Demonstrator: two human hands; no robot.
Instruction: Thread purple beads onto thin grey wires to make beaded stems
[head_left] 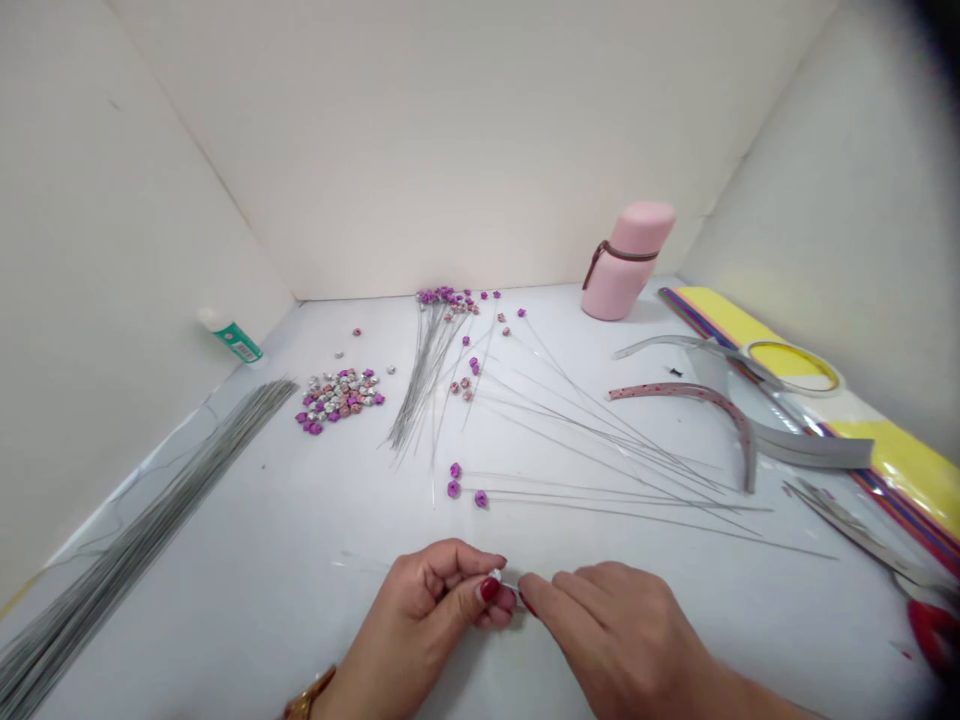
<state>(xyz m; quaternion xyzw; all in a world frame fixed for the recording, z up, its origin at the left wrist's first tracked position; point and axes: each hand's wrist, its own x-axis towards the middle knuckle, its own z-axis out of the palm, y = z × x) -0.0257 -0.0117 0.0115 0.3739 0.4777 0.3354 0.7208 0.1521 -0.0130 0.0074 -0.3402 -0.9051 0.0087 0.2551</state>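
Note:
Near the table's front edge, my left hand [442, 600] pinches a small silver paper star [495, 576] between thumb and finger; the fingertips hide part of it. My right hand [611, 620] is closed close beside it, its fingertips almost meeting the left ones. A thin pale piece [510, 588] runs between the two hands; whether it is wire or paper strip I cannot tell. Just beyond them lie several purple paper stars [481, 499] fixed to the ends of thin wires [615, 495] that stretch to the right.
Loose stars [341, 400] form a pile at left, beside a long wire bundle [165, 520] and a glue tube [238, 342]. Wired stars [442, 296] lie at the back. A pink bottle [626, 265], paper strips [675, 390], a tape roll [795, 366] and scissors [862, 540] are right.

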